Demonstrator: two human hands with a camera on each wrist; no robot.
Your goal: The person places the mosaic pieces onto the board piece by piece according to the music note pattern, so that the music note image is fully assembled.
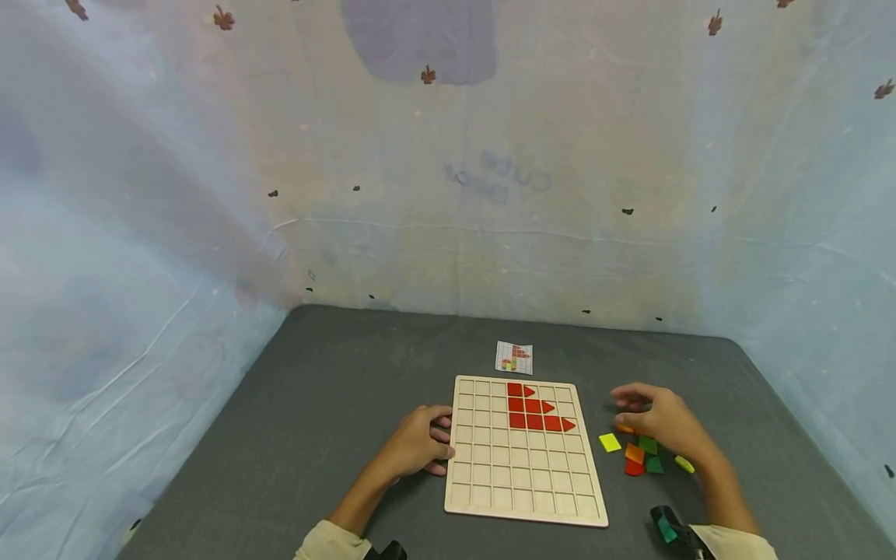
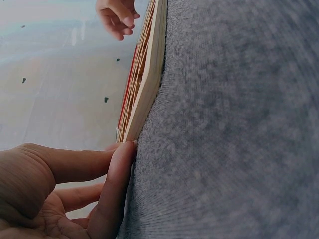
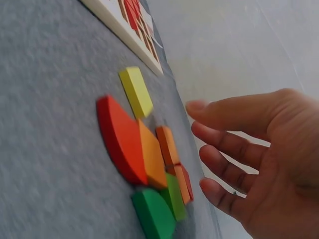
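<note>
A light wooden grid board [image 1: 502,476] lies on the dark table, with rows of red square pieces [image 1: 535,422] ending in triangles on its upper part. My left hand [image 1: 414,442] grips the board's left edge; in the left wrist view its thumb and a finger [image 2: 117,174] meet at the rim. Over the loose pieces to the right hovers my right hand [image 1: 661,416], fingers loosely bent and holding nothing. Below it are a yellow square [image 1: 610,442], an orange block [image 3: 151,155], a red rounded piece [image 3: 119,142] and green pieces [image 3: 153,213].
Behind the board lies a small printed card [image 1: 514,358] with a coloured grid pattern. A yellow rounded piece [image 1: 684,464] sits near the right forearm. Pale patterned sheets [image 1: 448,257] hang around the grey table [image 1: 329,389] at the back and sides.
</note>
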